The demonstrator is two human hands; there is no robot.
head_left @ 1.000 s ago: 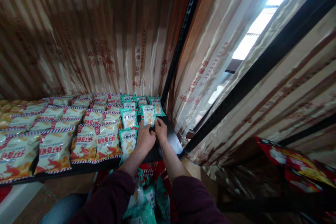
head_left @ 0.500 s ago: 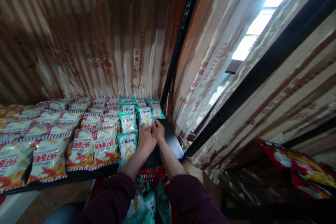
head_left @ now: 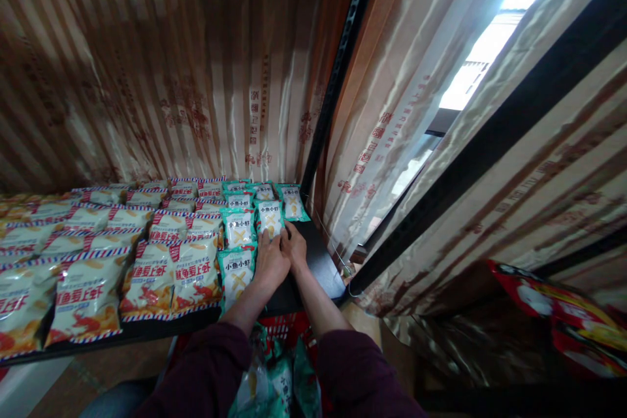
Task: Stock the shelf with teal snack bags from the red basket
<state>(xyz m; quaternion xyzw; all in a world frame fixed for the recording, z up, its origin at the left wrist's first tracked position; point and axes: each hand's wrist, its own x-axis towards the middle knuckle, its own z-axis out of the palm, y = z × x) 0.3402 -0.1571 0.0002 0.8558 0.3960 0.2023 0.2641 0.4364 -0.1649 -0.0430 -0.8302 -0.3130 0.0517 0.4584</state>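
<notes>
A small green-and-white snack bag (head_left: 270, 215) leans tilted on the black shelf, its printed front facing me. My left hand (head_left: 271, 262) holds its lower edge, fingers pressed against the front. Close beside it, my right hand (head_left: 295, 249) has its fingers curled at the bag's lower right corner; its fingertips are partly hidden. To the left stands a column of matching bags, the nearest snack bag (head_left: 238, 275) by my left wrist. Another green bag (head_left: 293, 201) sits behind to the right, near the post.
Rows of larger white-and-orange snack bags (head_left: 85, 294) fill the shelf's left side. Below my arms is a red basket (head_left: 289, 323) with several green bags (head_left: 281, 382). A black post (head_left: 337, 78) and curtains (head_left: 235, 78) border the shelf. Red bags (head_left: 563, 307) are at right.
Both hands stay at the same snack bag, which has shifted very slightly left. My left fingers are now drawn closer together near its lower edge. The view has turned slightly.
</notes>
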